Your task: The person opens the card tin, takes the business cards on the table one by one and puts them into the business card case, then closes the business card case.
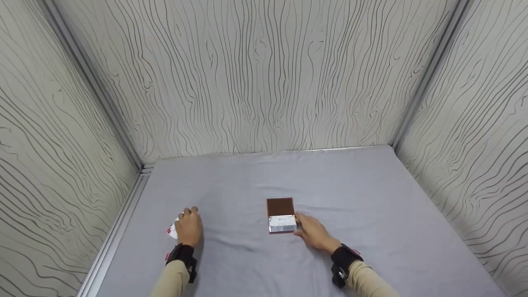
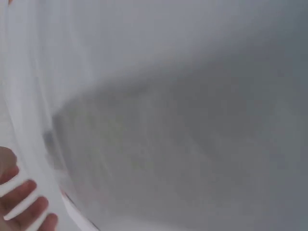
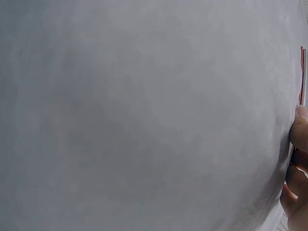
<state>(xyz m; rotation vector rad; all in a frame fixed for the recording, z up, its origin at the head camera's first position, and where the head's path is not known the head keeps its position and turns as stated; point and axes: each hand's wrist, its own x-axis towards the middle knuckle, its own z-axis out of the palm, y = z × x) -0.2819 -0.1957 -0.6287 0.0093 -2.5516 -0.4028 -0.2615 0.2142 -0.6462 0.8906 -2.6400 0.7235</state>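
Note:
An opened brown card case (image 1: 280,206) lies near the middle of the grey cloth, its lid folded back. White printed cards (image 1: 282,220) sit in its near half, with a silvery strip along their front. My right hand (image 1: 313,232) grips the case by its right edge; in the right wrist view the thumb (image 3: 301,132) is at its reddish rim (image 3: 302,77). My left hand (image 1: 189,227) is over a white card with red marks (image 1: 172,232), partly hiding it. The left wrist view shows the left fingers (image 2: 29,211) bent and spread apart, with the card's white edge (image 2: 77,215) beside them.
Grey cloth (image 1: 239,177) with wrinkles covers the table. Wood-patterned panels (image 1: 264,82) enclose it at the back and both sides, with metal rails (image 1: 429,78) at the corners. A metal rail (image 1: 117,235) runs along the left table edge.

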